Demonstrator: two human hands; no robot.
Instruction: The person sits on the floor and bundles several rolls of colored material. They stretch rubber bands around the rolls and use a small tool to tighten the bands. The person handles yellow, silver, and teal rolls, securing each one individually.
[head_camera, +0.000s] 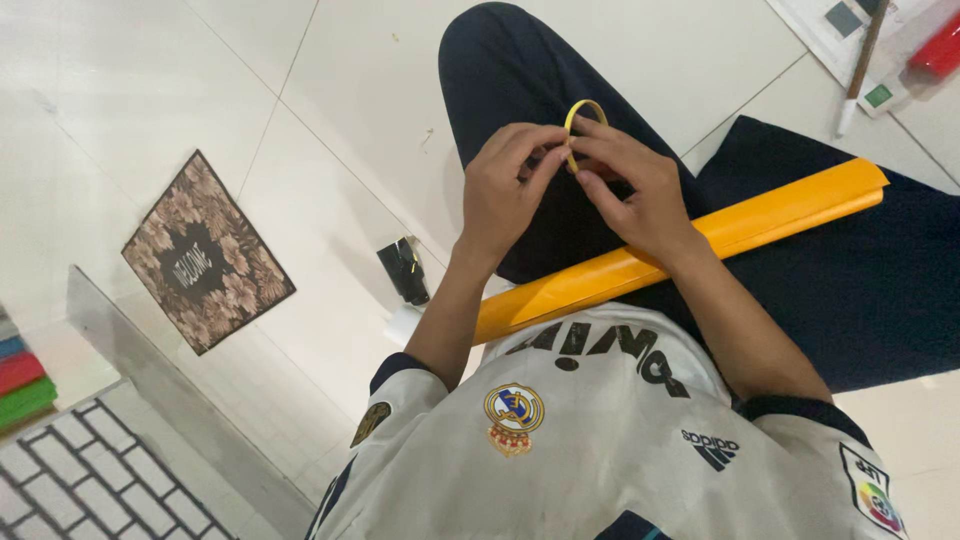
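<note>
Head view: left hand (505, 185) and right hand (640, 195) pinch a yellow loop (581, 108) over the lap; loosened fingertips could let it uncurl.

Thin yellow paper strip (577, 118), curled into a small open loop, standing upright above the dark-trousered knee. Lower end of the loop pinched between the fingertips of the left hand (505, 190) and the right hand (635, 195), upper arc rising free above both. Long folded orange paper sheet (680, 255) lying flat across the lap, slanting from lower left up to upper right, partly covered by the right wrist.
</note>
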